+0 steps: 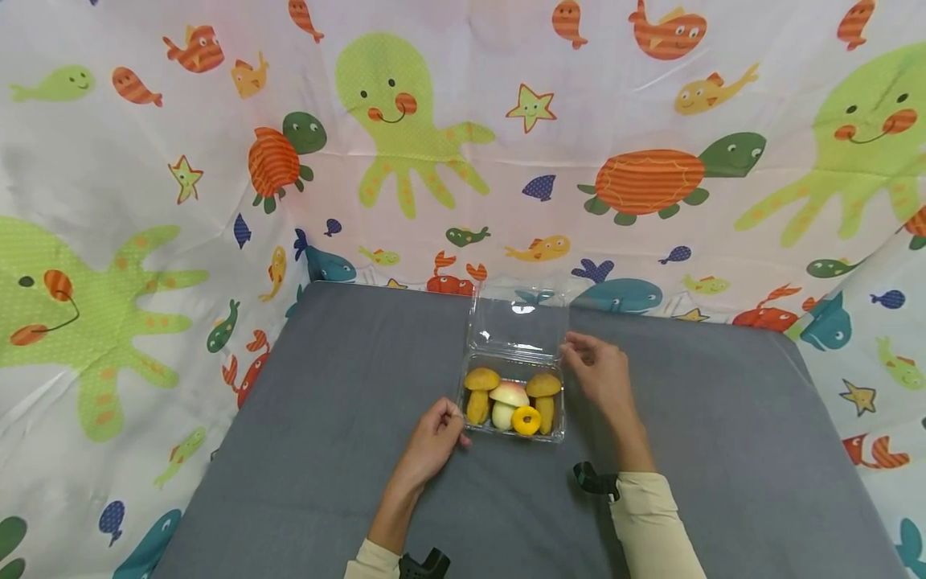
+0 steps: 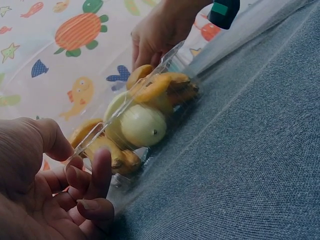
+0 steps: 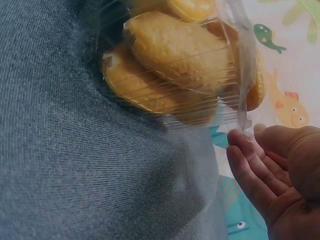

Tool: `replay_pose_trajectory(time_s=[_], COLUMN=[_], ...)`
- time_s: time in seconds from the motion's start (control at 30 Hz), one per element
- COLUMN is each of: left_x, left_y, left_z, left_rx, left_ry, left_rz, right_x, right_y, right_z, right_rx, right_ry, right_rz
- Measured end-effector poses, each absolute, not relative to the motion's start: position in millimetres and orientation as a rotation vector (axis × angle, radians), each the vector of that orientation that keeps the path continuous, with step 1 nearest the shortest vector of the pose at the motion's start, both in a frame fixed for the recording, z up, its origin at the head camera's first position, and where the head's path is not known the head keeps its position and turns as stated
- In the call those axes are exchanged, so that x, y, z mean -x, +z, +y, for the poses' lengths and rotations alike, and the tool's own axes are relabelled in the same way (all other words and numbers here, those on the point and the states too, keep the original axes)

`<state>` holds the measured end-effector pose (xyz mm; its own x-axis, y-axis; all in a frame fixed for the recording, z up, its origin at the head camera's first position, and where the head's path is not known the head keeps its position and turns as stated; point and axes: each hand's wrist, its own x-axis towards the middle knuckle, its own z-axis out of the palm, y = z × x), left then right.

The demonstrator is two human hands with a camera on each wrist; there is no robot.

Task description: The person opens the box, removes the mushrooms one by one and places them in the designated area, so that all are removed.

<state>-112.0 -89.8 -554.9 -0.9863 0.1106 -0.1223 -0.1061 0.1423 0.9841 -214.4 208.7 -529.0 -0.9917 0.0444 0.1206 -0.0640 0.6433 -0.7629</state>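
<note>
A clear plastic box holds two tan mushroom shapes, a pale mushroom shape with a pinkish cap and a small yellow ring-like piece. Its transparent lid is raised at the back. The left hand pinches the box's rim at the near left corner; in the left wrist view, that hand's thumb and a finger meet on the rim. At the right edge, close to the hinge, the right hand pinches the clear plastic; its thumb and fingers are curled there.
A grey cloth covers the table under the box. Behind and at both sides hangs a white curtain printed with sea animals. Dark bands with small devices are on both wrists, below light sleeves.
</note>
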Motion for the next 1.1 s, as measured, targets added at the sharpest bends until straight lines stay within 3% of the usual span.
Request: replay_pose_trajectory(time_s=[1.1], left_x=[108.1], left_y=[-555.8], left_z=[-87.6], left_rx=[-0.001], left_ry=[1.96], left_rz=[2.255], right_x=[210.3], right_y=[-540.2], right_z=[207.7], right_rx=[-0.015], right_ry=[1.273], right_rz=[-2.765])
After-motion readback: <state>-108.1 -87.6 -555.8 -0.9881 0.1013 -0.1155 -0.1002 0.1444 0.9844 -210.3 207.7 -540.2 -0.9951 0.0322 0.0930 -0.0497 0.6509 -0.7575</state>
